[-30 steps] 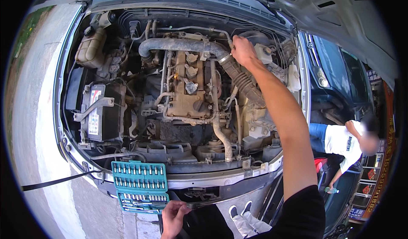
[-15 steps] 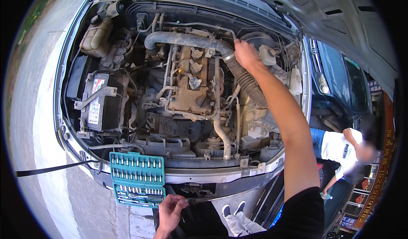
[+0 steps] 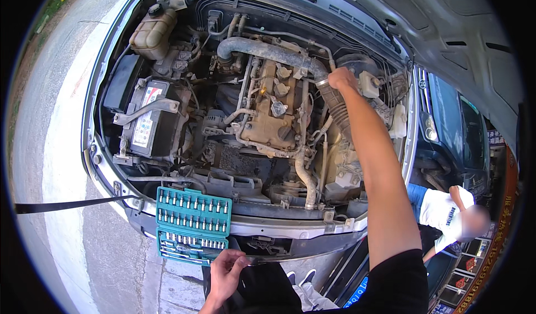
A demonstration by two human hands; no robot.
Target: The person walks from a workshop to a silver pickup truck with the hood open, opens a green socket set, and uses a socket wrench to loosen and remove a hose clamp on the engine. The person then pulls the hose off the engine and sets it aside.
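My right hand (image 3: 343,80) reaches far into the engine bay, fingers curled beside the hose clamp (image 3: 322,82). That clamp sits where the grey air intake pipe (image 3: 268,50) meets the ribbed intake hose (image 3: 336,106). What the fingers grip, if anything, is hidden. Low in front of me, my left hand (image 3: 226,273) is closed in a pinch of thumb and fingers; I cannot make out anything in it. Just beyond it, a teal socket set case (image 3: 194,231) lies opened on the front edge of the car, holding rows of sockets.
A dusty engine cover (image 3: 269,123) fills the middle of the bay. At left are the battery (image 3: 146,118) and a coolant tank (image 3: 153,33). The raised hood (image 3: 446,12) hangs at upper right. A person in a white shirt (image 3: 438,210) is at the right, near another car (image 3: 446,124).
The view has shifted, so the engine bay appears further right. My right hand has dropped slightly against the clamp and looks more tightly curled. My left hand keeps its pinch near the case.
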